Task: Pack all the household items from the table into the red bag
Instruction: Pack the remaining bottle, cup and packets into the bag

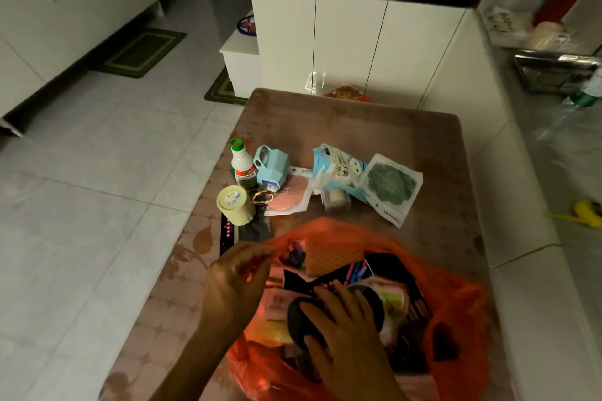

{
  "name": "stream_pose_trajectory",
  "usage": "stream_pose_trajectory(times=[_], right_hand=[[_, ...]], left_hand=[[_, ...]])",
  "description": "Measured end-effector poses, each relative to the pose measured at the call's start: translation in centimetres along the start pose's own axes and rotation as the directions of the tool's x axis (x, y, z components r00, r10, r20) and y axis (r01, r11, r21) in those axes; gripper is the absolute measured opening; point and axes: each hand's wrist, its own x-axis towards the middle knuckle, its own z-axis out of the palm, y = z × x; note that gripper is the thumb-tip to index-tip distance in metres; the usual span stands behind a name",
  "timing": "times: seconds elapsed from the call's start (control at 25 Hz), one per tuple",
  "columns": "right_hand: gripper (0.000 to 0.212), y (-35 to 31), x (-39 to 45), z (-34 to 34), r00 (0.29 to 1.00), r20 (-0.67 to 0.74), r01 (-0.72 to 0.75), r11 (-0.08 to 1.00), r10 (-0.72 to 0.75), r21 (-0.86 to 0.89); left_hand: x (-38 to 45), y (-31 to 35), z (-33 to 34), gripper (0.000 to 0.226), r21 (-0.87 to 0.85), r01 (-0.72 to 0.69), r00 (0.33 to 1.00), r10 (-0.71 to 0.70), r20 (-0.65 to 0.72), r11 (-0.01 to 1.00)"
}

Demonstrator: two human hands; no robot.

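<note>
The red bag (456,309) lies open at the near end of the table (423,140), with several packs inside. My left hand (237,277) pinches the bag's left rim. My right hand (345,335) reaches into the bag and grips a dark round item (301,316). Beyond the bag lie a white bottle with a green cap (241,163), a pale yellow cylinder (235,205), a light blue box (272,168), a pink pack (291,197), a blue-and-white pack (338,169), a green pad in a clear pouch (391,187) and a dark flat strip (228,231).
A white cabinet (351,42) stands past the table's far end with clutter on top. A white sofa (521,238) runs along the right side. Tiled floor (97,205) with green mats (143,52) lies to the left.
</note>
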Motion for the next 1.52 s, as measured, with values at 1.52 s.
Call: stream_pose_trajectory(times=[1.52], right_hand=[[0.009, 6.5, -5.8, -5.8, 0.730, -0.050, -0.510, 0.592, 0.681, 0.624]], left_hand=[[1.3, 7.4, -5.0, 0.020, -0.477, 0.499, 0.864, -0.371, 0.340, 0.724]])
